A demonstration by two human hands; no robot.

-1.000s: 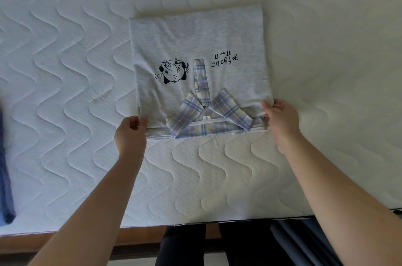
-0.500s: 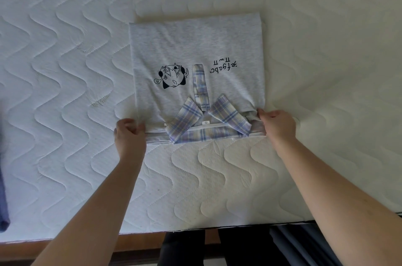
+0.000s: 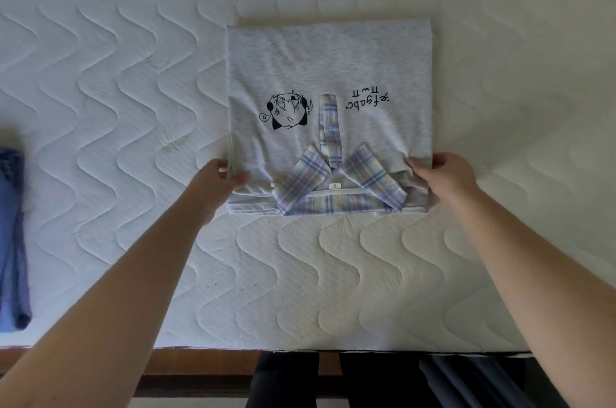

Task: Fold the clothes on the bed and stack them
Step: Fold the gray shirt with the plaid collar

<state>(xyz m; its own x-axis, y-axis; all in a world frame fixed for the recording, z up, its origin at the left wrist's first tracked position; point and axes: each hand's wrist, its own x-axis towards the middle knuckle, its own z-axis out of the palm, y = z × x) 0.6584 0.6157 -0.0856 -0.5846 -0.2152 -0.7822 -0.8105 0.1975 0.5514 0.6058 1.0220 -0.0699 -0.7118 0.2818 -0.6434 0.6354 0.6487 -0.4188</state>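
I am looking straight down at a bed [image 3: 100, 107] covered in a white quilted mattress pad with wavy stitching. In the middle lies a folded grey shirt [image 3: 328, 67], squared into a neat rectangle, its plaid collar [image 3: 336, 187] in pale blue and cream nearest me, with a plaid placket running up from it. A small black cartoon print [image 3: 288, 110] sits left of the placket and a line of black lettering [image 3: 368, 97] right of it, both upside down from my view. My left hand [image 3: 216, 179] grips the shirt's near left corner, thumb on top and fingers curled under the edge. My right hand [image 3: 440, 176] grips the near right corner, fingers bunching the cloth. At the far left edge of the bed lies a blue garment [image 3: 11, 241], well apart from the shirt. Below the mattress edge I see a wooden bed frame [image 3: 200, 362].
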